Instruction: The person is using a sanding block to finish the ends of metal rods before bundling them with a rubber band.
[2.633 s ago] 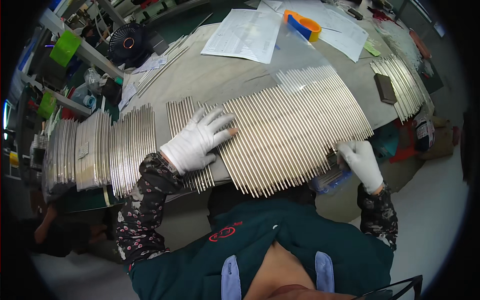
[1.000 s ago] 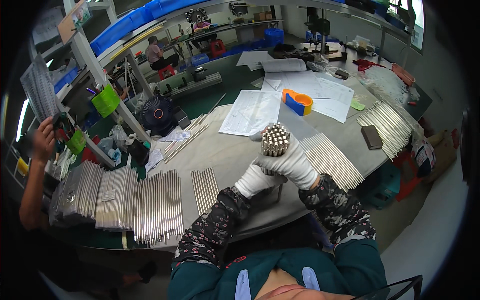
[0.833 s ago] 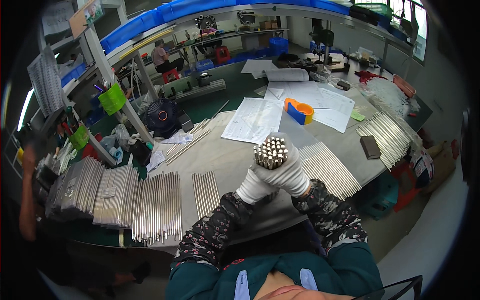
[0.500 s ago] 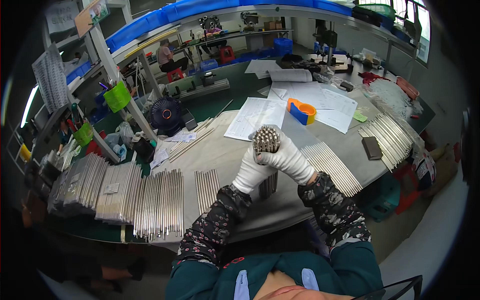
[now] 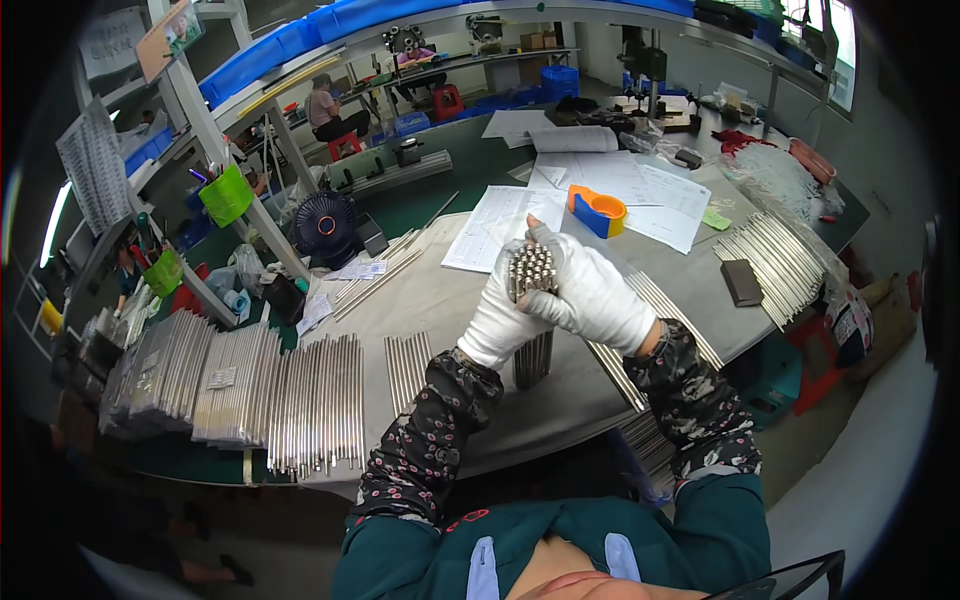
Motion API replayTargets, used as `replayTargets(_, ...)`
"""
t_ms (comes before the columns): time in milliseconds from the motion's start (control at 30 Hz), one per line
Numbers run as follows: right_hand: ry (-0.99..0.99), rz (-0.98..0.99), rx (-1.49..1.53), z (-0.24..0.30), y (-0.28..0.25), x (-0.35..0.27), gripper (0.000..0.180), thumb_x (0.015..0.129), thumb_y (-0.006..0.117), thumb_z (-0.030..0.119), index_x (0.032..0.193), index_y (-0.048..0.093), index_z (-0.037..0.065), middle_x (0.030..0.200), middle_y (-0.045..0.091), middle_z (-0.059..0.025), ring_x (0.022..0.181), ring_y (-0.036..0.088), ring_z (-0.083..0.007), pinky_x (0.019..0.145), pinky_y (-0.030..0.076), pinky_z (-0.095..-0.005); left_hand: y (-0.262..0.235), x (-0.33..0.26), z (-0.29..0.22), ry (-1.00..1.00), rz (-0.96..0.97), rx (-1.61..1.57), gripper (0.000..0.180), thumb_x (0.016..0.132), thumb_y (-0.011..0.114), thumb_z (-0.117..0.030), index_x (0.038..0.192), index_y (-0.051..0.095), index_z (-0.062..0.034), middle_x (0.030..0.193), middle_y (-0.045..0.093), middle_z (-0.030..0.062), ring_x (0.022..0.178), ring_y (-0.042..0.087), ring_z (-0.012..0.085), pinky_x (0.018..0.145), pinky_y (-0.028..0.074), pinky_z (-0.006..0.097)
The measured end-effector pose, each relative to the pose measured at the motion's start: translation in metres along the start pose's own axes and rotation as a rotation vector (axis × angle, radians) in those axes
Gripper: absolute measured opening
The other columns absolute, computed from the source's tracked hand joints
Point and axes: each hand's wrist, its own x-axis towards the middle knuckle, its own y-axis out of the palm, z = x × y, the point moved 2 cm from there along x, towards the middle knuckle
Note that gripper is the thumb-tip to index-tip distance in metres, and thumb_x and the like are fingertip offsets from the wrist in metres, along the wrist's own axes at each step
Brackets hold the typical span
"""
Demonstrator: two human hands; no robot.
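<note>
A tight bundle of shiny metal rods (image 5: 532, 270) stands upright in front of me, its ends facing up. The lower part of the rods shows beneath my hands, over the grey table covering. My left hand (image 5: 497, 318), in a white glove, is wrapped around the bundle's left side. On the other side my right hand (image 5: 602, 298), gloved too with bare-looking fingertips, closes around the rods, thumb across the front and one finger sticking up at the back. Left of the bundle lies a short row of rods (image 5: 407, 365); another row (image 5: 617, 375) lies partly under my right forearm.
Several rows of rods (image 5: 318, 400) line the left side, some in plastic bags (image 5: 165, 370). Paper drawings (image 5: 505, 228), an orange and blue tape dispenser (image 5: 598, 212) and a fan (image 5: 327, 228) sit farther back. At right are more rods (image 5: 775, 265) and a dark block (image 5: 741, 283).
My right hand has turned and shifted slightly right around the bundle, and one finger now points up. The right forearm has swung right over the rod row. My left hand still holds the rods.
</note>
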Motion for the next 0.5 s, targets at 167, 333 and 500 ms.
replayTargets(167,0.069,0.109,0.013,0.004,-0.003,-0.001,0.088,0.082,0.051,0.060,0.140,0.024,-0.001,0.117,0.051,-0.0254,0.108,0.050,-0.0397,0.093,0.040,-0.0408,0.002,-0.007,0.003,-0.269,-0.188,-0.326,0.037,0.068,0.073,-0.003,0.098,0.051,-0.0041,0.087,0.060,0.0015,0.077,0.059,0.0107,0.069,0.049,0.025)
replayTargets(333,0.343,-0.224,-0.333,-0.097,-0.060,-0.036,0.077,0.084,0.052,0.056,0.133,0.038,-0.001,0.125,0.049,-0.0234,0.118,0.046,-0.0346,0.099,0.037,-0.0399,-0.008,-0.009,-0.003,-0.402,-0.271,-0.421,0.023,0.067,0.066,0.004,0.084,0.054,-0.0061,0.070,0.057,-0.0003,0.064,0.055,0.0074,0.060,0.047,0.024)
replayTargets(500,1.150,-0.214,-0.912,-0.191,-0.107,-0.113,0.085,0.070,0.065,0.054,0.135,0.039,0.006,0.134,0.040,-0.0232,0.127,0.034,-0.0372,0.098,0.036,-0.0466,-0.009,-0.005,0.000,-0.460,-0.257,-0.398,0.024,0.068,0.067,0.002,0.086,0.053,-0.0065,0.073,0.058,-0.0011,0.066,0.056,0.0079,0.061,0.047,0.023)
